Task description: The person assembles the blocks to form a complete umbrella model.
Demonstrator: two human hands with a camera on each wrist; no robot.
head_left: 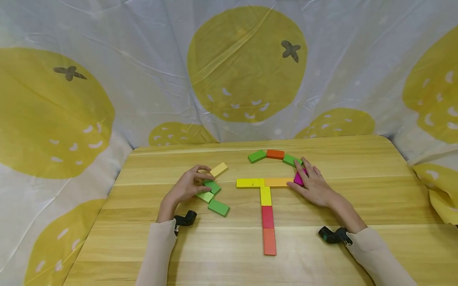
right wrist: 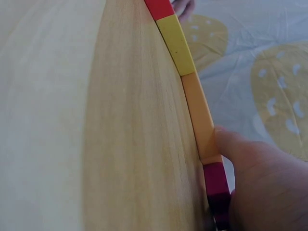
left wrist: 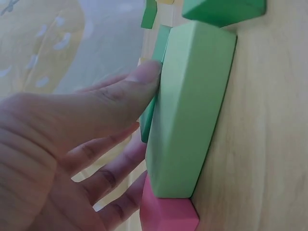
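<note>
My left hand (head_left: 186, 183) is at the loose blocks left of centre, with thumb and fingers about a dark green block (head_left: 213, 186). This block lies against a light green block (left wrist: 190, 115); a pink block (left wrist: 168, 211) shows below it in the left wrist view. Over a magenta block (head_left: 299, 178) lies my right hand (head_left: 315, 186), its fingers spread and partly hiding it. The right thumb touches the orange block (right wrist: 199, 120) at its end by the magenta one. Another fingertip reaches a green block (head_left: 291, 159) on the curved row.
A red-orange block (head_left: 275, 154) and a green block (head_left: 257, 156) continue the curve. A yellow block (head_left: 250, 182) meets the orange one above a column of yellow, red and salmon blocks (head_left: 269, 241). Pale yellow (head_left: 219, 170) and green (head_left: 218, 207) blocks lie beside my left hand.
</note>
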